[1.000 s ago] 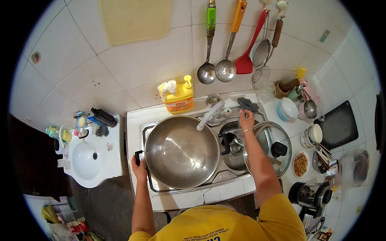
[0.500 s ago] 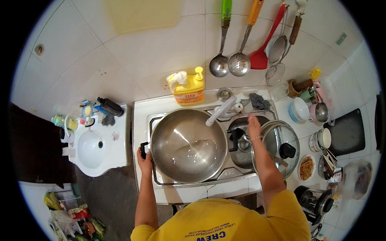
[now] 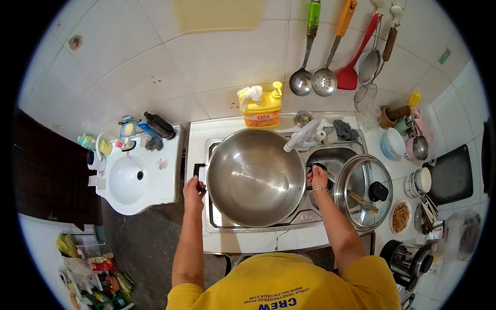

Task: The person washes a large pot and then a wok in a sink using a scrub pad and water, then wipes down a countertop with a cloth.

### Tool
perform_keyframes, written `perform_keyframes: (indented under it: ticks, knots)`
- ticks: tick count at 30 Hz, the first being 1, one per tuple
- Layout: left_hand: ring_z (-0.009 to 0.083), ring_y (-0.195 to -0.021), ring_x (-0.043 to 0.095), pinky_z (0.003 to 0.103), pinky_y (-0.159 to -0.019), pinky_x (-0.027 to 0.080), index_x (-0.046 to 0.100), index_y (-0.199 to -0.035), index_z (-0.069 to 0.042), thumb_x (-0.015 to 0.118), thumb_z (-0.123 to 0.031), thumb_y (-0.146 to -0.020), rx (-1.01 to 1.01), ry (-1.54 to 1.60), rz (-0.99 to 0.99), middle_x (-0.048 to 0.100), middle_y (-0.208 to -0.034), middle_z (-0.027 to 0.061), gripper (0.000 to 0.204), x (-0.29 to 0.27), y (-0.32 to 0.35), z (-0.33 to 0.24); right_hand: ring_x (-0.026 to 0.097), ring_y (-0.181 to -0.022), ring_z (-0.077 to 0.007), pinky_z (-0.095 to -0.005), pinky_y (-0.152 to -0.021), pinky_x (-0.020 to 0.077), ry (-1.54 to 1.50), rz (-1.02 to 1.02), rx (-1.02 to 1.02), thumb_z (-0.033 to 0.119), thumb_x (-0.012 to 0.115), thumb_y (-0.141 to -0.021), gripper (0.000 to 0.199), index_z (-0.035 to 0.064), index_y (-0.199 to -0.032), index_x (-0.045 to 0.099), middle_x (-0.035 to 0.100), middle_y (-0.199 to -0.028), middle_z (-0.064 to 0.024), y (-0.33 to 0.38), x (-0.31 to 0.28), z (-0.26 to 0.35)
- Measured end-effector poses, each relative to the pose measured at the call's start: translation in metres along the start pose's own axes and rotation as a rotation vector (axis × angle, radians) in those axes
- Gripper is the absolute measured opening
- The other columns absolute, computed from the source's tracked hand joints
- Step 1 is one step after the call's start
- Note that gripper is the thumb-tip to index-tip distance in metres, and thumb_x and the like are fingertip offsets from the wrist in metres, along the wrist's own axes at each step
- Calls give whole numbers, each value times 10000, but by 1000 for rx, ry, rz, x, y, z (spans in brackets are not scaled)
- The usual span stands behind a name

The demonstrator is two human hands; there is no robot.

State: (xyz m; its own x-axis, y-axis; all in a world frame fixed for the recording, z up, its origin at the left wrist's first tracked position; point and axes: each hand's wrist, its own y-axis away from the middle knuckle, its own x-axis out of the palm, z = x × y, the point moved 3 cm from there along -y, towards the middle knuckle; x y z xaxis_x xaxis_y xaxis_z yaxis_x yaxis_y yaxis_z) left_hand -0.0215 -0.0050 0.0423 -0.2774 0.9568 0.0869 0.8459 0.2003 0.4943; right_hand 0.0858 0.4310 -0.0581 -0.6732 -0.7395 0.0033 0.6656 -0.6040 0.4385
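R hand point(image 3: 319, 177) has come off the faucet to grip the steel wok's point(image 3: 256, 177) near handle, L hand point(image 3: 193, 187) fingers clamped on the opposite handle, wok between both over sink, ready to lift.

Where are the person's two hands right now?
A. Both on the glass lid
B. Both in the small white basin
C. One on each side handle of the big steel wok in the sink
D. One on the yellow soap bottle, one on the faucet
C: the left hand and the right hand each grip a black handle at opposite rims of the steel wok.
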Motion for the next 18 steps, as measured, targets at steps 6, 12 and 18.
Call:
perform_keyframes:
  ticks: [6,12,18]
  knots:
    - [98,-577,511,241,-547,432,542,-849,-75,574,-222,-856,109,134,112,536,-668,-1,150,9,16,-83,465,-469,-123,-259,-405,388,-102,8,98,218,433,-939,282,70,-1163,518,577,-685,-53,19,15,45]
    - [108,-588,510,239,-545,424,521,-861,-58,545,-248,-876,126,199,223,542,-685,13,192,26,38,-134,488,-526,-160,-267,-439,394,-324,115,192,105,390,-935,397,112,-1332,376,606,-780,-134,60,10,84]
    - [92,-585,446,237,-551,391,532,-836,-51,527,-221,-888,96,274,180,509,-667,15,178,25,42,-151,494,-595,-179,-289,-478,415,-586,188,331,139,369,-947,318,64,-1250,430,605,-862,-153,104,10,91]
